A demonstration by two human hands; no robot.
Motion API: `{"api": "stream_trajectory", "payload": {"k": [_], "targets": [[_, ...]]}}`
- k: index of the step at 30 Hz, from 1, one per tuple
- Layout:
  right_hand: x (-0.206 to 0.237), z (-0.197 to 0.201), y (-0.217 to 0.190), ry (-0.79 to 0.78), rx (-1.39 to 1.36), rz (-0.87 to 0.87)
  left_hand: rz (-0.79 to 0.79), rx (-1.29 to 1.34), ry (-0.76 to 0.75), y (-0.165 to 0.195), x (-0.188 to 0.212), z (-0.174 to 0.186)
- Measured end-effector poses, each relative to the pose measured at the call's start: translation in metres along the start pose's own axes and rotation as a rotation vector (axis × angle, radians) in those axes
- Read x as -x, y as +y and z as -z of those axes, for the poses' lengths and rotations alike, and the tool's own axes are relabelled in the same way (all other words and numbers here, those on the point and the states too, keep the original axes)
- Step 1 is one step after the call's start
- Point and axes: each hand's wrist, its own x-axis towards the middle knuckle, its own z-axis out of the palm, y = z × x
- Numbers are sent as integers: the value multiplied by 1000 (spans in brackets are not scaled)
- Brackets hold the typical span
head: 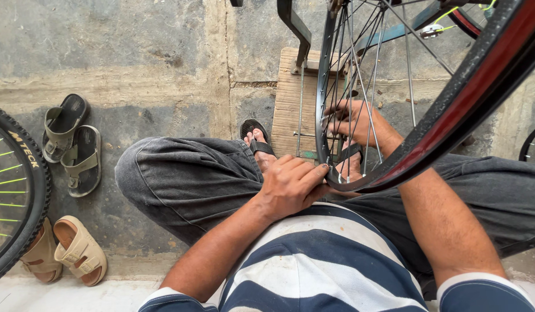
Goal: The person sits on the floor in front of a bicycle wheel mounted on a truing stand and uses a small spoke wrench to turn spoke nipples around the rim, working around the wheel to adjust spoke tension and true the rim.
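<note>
Outdoors, on cracked concrete floor (163,63), left hand (290,185) grips the wheel rim (320,115); right hand (351,121) pinches spokes (366,69)

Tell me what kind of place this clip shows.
Probably a bicycle repair spot on a rough concrete floor: both hands work on a bare spoked rim in a stand, with a tyred wheel nearby.

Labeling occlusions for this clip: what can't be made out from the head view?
- Right hand: fingertips and anything they pinch, screened by the spokes and bare wheel rim.
- Left hand: fingertips curl behind that rim at its bottom; grip unclear.
- Wheel hub: cut off by the top edge.
- Red-striped tyre: runs out of frame at the top right.
- Tan sandals: one partly covered by the knobby tyre.
</note>
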Motion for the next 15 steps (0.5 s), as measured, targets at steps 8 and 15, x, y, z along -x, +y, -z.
{"api": "stream_trajectory", "payload": {"k": [8, 15], "targets": [[28, -1, -4, 337, -29, 75, 30, 191, 120, 47, -44, 57], [43, 2, 6, 506, -81, 19, 4, -37, -22, 21, -18, 14]]}}
